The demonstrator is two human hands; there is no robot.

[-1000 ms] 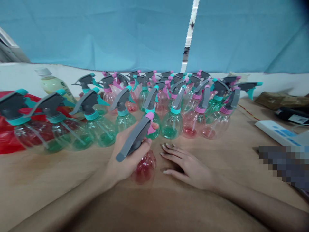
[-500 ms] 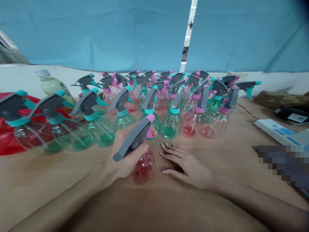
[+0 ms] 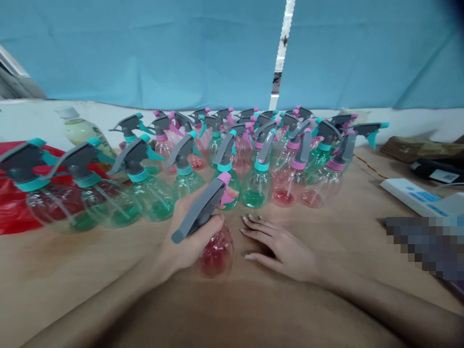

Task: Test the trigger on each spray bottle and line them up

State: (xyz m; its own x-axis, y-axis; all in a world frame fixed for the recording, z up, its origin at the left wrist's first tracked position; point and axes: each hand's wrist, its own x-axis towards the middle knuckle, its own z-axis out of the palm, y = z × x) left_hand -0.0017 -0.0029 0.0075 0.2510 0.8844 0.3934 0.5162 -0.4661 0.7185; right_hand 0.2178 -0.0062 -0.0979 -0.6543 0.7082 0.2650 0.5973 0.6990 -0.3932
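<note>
My left hand [image 3: 186, 237] is wrapped round the neck of a pink spray bottle [image 3: 216, 253] that stands on the table near me. Its grey sprayer head has a pink nozzle and a pink trigger, pointing away from me; the neck is hidden by the fingers. To the right of this bottle, apart from it, my right hand [image 3: 281, 249] lies palm down with fingers spread, holding nothing. Just beyond both hands is a row of spray bottles, among them a green one [image 3: 257, 188] and a pink one [image 3: 289, 183], each with some liquid or tint at the bottom.
Several more spray bottles crowd behind the front row. At the left are a red plastic bag [image 3: 14, 208] and a white-capped drink bottle [image 3: 81, 129]. A white power strip [image 3: 413, 198], a blurred-out dark object [image 3: 424, 246] and a black item [image 3: 437, 170] lie right. A blue cloth [image 3: 203, 53] hangs behind.
The view has shifted very slightly. My left hand keeps its hold on the pink spray bottle, and my right hand stays flat on the table.
</note>
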